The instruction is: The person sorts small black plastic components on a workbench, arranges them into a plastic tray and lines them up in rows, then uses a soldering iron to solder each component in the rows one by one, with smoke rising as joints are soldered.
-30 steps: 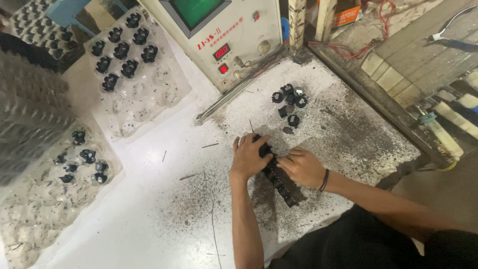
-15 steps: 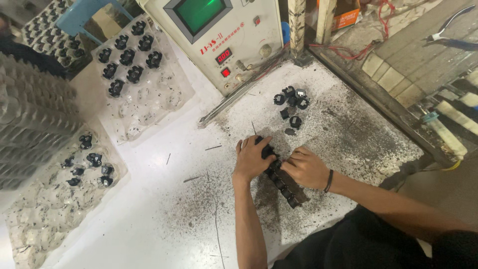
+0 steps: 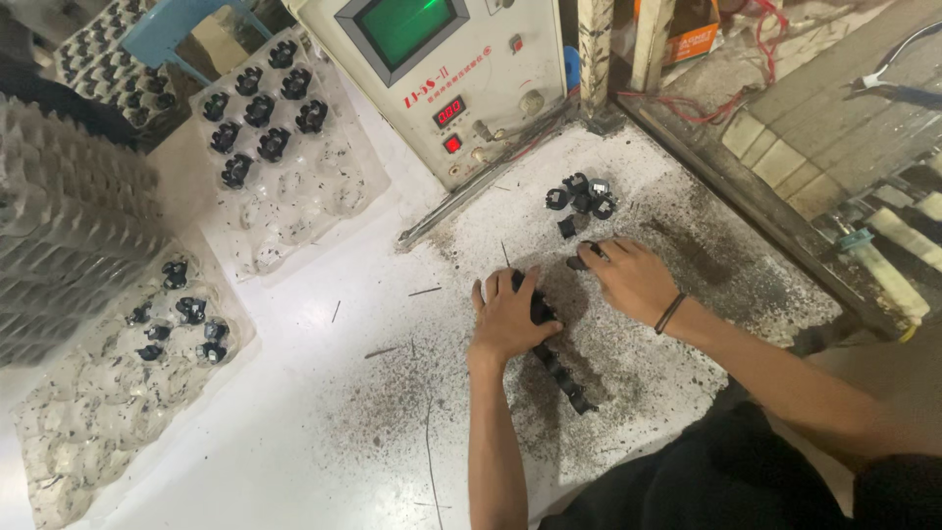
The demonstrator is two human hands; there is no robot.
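My left hand (image 3: 507, 319) presses down on the upper end of a long black row of joined parts (image 3: 561, 373) lying on the white bench (image 3: 324, 432). The row runs down and to the right from under my fingers. My right hand (image 3: 633, 278) has reached up to a small black part (image 3: 587, 257) and pinches it with the fingertips. Just beyond lies a small heap of loose black parts (image 3: 580, 196). Dark filings cover the bench around both hands.
A cream machine with a green screen (image 3: 432, 69) stands behind the hands. Clear plastic trays hold black parts at upper left (image 3: 265, 108) and at left (image 3: 177, 314). A stack of grey trays (image 3: 59, 245) is far left. A metal rail (image 3: 746, 206) borders the bench's right edge.
My right hand left the black row and moved up and right to the loose parts, picking one up. My left hand stayed on the row.
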